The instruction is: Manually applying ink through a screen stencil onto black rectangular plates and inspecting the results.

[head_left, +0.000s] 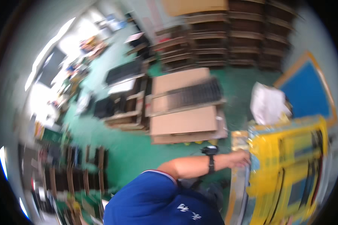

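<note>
The whole picture is smeared by motion. A bare forearm with a black wristwatch (210, 156) comes out of a blue short sleeve (159, 179) at the lower middle and stretches to the right. It looks like my left arm. My left hand (239, 159) lies against the left edge of a tall stack bound in yellow tape (285, 165) with a pale blue top. The blur hides whether the fingers grip the stack or only touch it. My right hand is nowhere to be seen.
Flat brown cardboard sheets (184, 122) and a black slotted tray (194, 93) lie on the green floor (135, 150). Rows of dark trays stand at the lower left (75, 168) and the back (229, 37). A blue board (308, 93) and white wrapping (268, 103) sit on the right.
</note>
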A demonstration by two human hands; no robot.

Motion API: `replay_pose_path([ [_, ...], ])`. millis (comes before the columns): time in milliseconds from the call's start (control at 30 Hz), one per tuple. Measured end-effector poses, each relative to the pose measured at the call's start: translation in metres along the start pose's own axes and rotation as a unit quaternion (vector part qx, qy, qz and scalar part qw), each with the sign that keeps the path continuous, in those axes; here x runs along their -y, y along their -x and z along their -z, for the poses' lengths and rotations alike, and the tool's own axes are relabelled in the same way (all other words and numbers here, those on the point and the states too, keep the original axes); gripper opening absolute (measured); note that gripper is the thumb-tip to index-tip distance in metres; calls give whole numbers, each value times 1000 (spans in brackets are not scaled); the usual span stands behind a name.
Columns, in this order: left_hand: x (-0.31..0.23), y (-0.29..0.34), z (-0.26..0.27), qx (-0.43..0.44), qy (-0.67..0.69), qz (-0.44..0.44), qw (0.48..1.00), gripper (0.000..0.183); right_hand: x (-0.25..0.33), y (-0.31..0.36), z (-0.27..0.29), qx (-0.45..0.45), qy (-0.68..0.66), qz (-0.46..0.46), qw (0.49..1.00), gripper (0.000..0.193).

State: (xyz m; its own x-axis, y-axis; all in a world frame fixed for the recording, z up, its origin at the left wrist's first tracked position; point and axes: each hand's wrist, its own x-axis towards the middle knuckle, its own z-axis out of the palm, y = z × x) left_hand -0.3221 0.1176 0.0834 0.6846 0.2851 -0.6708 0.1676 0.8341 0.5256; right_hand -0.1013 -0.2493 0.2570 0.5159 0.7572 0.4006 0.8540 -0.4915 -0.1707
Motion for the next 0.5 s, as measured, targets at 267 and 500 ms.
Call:
replay_pose_path([
  [267, -58, 49, -35, 173, -84, -135, 972, 42, 69, 70, 63, 20, -16, -236, 971, 53],
  [500, -46, -16, -113, 161, -332, -44, 929, 55, 15, -8, 183, -84, 120, -174, 974, 72],
])
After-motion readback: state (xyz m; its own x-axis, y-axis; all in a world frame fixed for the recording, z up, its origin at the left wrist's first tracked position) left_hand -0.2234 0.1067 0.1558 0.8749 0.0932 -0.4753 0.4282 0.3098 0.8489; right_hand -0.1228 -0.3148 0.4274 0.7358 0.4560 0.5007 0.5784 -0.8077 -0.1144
